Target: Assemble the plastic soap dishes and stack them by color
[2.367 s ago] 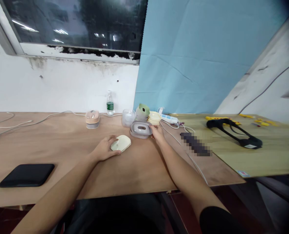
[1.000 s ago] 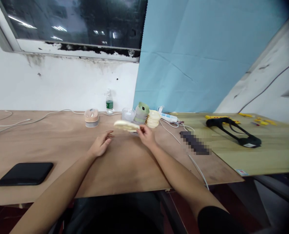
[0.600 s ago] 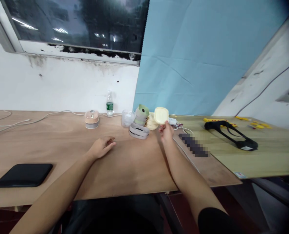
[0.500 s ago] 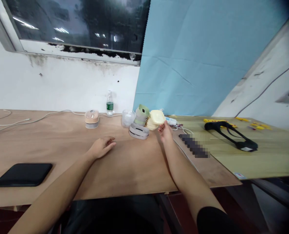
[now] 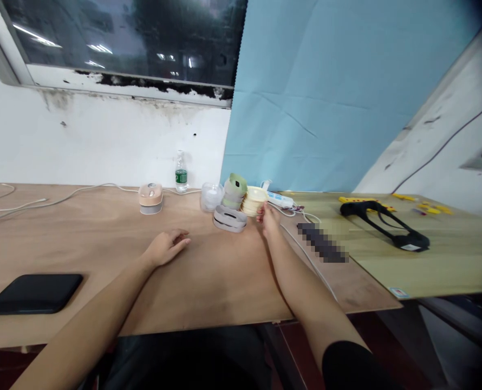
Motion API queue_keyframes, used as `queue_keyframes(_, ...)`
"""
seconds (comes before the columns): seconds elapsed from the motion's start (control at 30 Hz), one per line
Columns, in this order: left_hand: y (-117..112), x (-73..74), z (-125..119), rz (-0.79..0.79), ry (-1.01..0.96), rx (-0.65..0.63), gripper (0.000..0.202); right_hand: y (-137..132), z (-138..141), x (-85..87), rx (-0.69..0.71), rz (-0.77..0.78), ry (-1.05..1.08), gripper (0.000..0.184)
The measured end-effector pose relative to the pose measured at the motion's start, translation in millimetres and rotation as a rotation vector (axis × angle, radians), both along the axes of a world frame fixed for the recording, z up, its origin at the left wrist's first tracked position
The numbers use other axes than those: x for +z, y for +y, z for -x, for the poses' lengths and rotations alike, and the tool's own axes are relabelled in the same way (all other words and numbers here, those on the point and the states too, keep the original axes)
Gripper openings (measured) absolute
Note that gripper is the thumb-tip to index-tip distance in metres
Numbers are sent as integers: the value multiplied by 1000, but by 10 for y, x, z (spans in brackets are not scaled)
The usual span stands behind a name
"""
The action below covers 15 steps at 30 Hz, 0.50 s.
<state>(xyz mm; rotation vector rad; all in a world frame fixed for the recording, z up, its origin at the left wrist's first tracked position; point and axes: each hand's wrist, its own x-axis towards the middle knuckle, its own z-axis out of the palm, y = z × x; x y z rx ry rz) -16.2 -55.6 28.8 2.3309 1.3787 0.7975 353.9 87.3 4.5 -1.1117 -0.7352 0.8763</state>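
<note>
Head view: left hand (image 5: 165, 246) flat on the bare plywood worktop (image 5: 208, 276), palm down, fingers loosely spread, nothing held. Open board all round it, near edge well behind the wrist. Then right hand (image 5: 267, 219), curled at the foot of the stack of cream lids (image 5: 252, 201), touching or just short; grip impossible to tell. Just left of it, a rounded grey box (image 5: 229, 218). Farther beyond, a clear bottle (image 5: 180, 173), green label unreadable.

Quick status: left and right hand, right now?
Left hand: open, palm down on the table, empty.
Right hand: at the stack of cream lids; grip cannot be told.
</note>
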Motion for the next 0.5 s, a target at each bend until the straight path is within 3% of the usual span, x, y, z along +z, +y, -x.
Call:
queue_keyframes(0.13, 20, -33, 34, -23, -10, 29, 43, -3, 37, -27, -8, 27, -50, 42)
queue_keyframes(0.23, 124, -81, 118, -183, 14, 71, 38, -5, 37, -26, -63, -28, -107, 42)
queue_keyframes(0.3, 248, -120, 201, -337, 48, 170, 36, -5, 33, -28, -116, -47, -145, 40)
queue_keyframes(0.37, 400, -153, 290, -463, 65, 351, 39, -5, 34, -38, -147, -31, -166, 36)
queue_keyframes(0.5, 715, -168, 430, -541, 77, 634, 58, -9, 49, -67, -174, -25, -156, 28)
